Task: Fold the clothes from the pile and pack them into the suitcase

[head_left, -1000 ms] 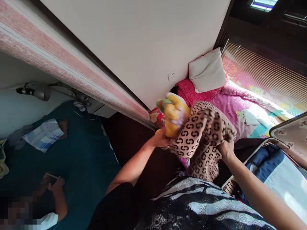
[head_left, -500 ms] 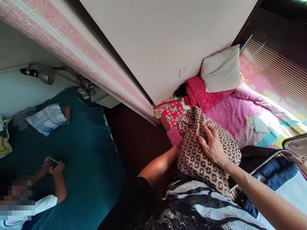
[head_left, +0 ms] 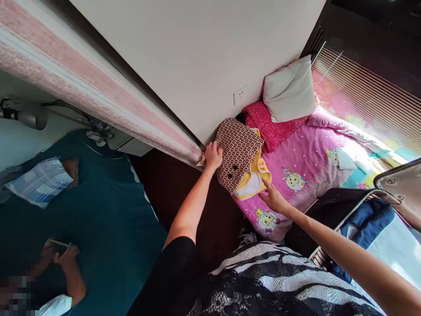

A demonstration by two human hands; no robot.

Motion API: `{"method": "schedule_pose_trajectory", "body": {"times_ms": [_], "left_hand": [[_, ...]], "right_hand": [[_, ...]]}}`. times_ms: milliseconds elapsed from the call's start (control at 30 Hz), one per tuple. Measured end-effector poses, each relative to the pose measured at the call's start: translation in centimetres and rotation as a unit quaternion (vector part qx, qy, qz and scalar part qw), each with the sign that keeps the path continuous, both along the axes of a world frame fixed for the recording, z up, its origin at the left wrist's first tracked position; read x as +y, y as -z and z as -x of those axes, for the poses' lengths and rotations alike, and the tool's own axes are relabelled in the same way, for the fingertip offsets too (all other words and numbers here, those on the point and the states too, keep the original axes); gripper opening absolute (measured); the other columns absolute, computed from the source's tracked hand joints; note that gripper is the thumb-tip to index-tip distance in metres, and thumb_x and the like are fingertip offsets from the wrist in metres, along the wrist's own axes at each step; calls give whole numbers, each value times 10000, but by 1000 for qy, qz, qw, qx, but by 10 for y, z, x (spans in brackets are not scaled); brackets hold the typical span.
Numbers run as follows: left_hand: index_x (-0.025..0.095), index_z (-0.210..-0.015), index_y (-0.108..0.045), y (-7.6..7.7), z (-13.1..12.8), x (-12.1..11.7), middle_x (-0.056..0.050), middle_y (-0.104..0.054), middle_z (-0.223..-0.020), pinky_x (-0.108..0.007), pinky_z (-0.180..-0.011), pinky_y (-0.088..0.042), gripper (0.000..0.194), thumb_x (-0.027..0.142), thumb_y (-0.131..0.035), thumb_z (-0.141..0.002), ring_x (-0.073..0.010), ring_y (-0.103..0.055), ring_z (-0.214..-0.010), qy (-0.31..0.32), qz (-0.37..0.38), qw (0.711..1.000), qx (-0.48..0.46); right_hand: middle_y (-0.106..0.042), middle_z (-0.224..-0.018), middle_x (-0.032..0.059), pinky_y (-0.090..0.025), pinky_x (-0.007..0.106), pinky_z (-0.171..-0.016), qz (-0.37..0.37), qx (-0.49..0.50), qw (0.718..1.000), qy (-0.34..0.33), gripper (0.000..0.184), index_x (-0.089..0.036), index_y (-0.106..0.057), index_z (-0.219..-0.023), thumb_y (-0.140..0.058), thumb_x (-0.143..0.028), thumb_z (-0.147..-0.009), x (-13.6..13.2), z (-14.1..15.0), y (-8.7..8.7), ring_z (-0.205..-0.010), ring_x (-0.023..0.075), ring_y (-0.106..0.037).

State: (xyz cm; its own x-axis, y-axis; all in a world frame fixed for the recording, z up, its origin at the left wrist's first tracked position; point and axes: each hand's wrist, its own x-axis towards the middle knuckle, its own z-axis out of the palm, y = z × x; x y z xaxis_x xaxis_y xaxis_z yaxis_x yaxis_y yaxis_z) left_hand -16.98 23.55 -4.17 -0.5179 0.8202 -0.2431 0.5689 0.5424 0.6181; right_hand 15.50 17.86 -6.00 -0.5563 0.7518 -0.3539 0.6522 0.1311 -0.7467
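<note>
A tan cloth with a dark repeating print lies spread at the near corner of the pink bed, two dark round spots near its lower end. My left hand is at its left edge, fingers bent down and closed on the fabric; the fingertips are hidden. Beside and partly under the cloth is a yellow-and-white garment. My right hand hovers by the garment's right edge, fingers apart, holding nothing.
An open suitcase with dark blue clothing stands at right. A white cushion rests on a red folded cover by the wall. At left, a person's hands hold a device over a teal bed.
The printed cloth has gone from in front of me onto the bed corner, showing the yellow-and-white garment. My right hand has let go of it; my left has reached forward.
</note>
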Motion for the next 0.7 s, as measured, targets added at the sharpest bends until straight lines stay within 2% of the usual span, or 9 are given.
{"method": "schedule_pose_trajectory", "body": {"times_ms": [67,133,233,333,433,533,633,700], "left_hand": [[303,-1753,-386,20,-16,8,-84,-143,-1875,-702,-1353,-152,730,473,-584,-1072,-414,-24,-1730,67,8,997,49],[359,-1786,-285,46,-46,16,-52,40,-1888,-812,-1297,-117,878,590,-642,-1017,-488,115,-1707,127,53,988,63],[360,-1779,-304,81,-93,26,-87,125,-1876,-876,-1244,-56,1014,689,-733,-921,-568,184,-1666,175,163,971,22],[263,-1757,-376,101,-119,40,-158,140,-1865,-869,-1233,-59,965,622,-750,-943,-591,199,-1648,196,197,960,26],[168,-1760,-321,104,-125,56,-210,143,-1854,-854,-1219,-131,940,554,-711,-997,-603,147,-1638,202,217,954,52],[213,-1775,-275,99,-121,61,-184,153,-1857,-853,-1209,-186,913,595,-629,-1025,-627,65,-1637,219,264,936,86],[297,-1763,-325,91,-114,53,-151,110,-1870,-815,-1245,-226,840,611,-576,-1025,-587,23,-1676,227,272,929,109],[266,-1726,-390,83,-116,41,-190,11,-1866,-809,-1262,-200,784,546,-590,-1021,-561,-1,-1688,210,231,945,99]], "right_hand": [[-670,-1418,246,-653,526,-933,39,-9,998,54,783,-154,-456,-1655,-596,-485,-960,-29,-47,-6,-1023,306,-770],[-694,-1376,239,-678,471,-827,58,-5,993,106,783,-146,-476,-1637,-585,-531,-964,-56,-83,-22,-932,278,-775],[-718,-1344,205,-684,410,-752,52,1,982,180,735,-180,-523,-1603,-585,-550,-970,-88,-117,-52,-894,247,-769],[-725,-1355,182,-685,390,-745,19,-12,965,263,659,-220,-583,-1547,-593,-539,-970,-111,-143,-74,-906,236,-768],[-746,-1304,182,-683,400,-736,-20,-33,938,346,638,-211,-630,-1493,-590,-568,-966,-131,-175,-80,-868,240,-761],[-765,-1237,184,-672,414,-729,-66,-50,906,415,654,-198,-680,-1418,-595,-639,-943,-152,-214,-72,-843,251,-748],[-764,-1210,191,-653,426,-733,-98,-63,859,498,671,-189,-717,-1322,-614,-687,-885,-171,-257,-57,-820,253,-724],[-760,-1172,184,-642,453,-796,-94,-82,817,562,646,-180,-721,-1271,-615,-664,-857,-182,-288,-48,-820,253,-709]]}}
